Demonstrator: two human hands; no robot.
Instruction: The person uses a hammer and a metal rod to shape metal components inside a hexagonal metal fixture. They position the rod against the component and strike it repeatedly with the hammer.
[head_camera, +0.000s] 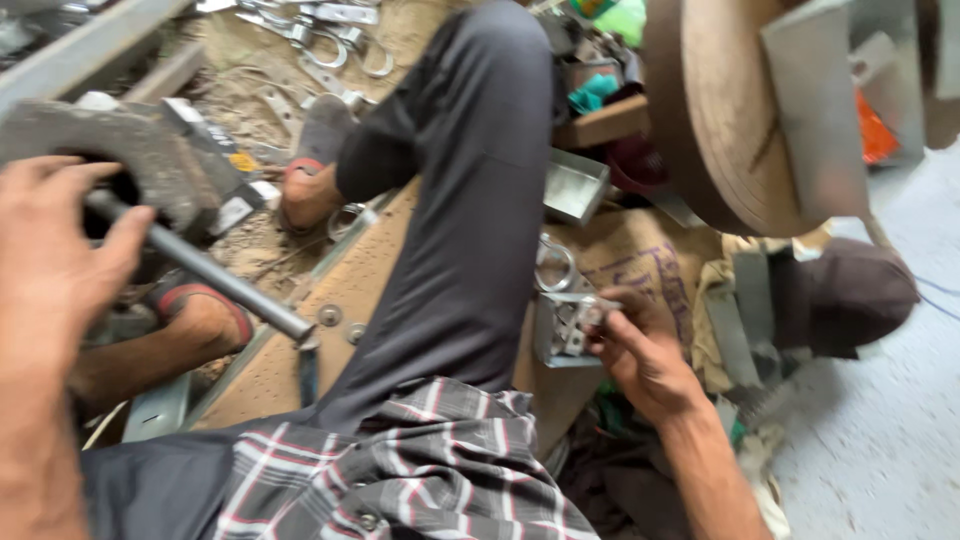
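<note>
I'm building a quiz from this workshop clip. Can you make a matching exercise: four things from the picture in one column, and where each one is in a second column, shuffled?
Things
1. metal rod
2. small metal box
3. open metal tray
4. large wooden disc

Places
A. top right, standing on edge
B. gripped by the left hand
C. at the fingertips of the right hand
D. beside the raised knee, right of it, above the box

Pairs: 1-B, 2-C, 3-D, 4-A
</note>
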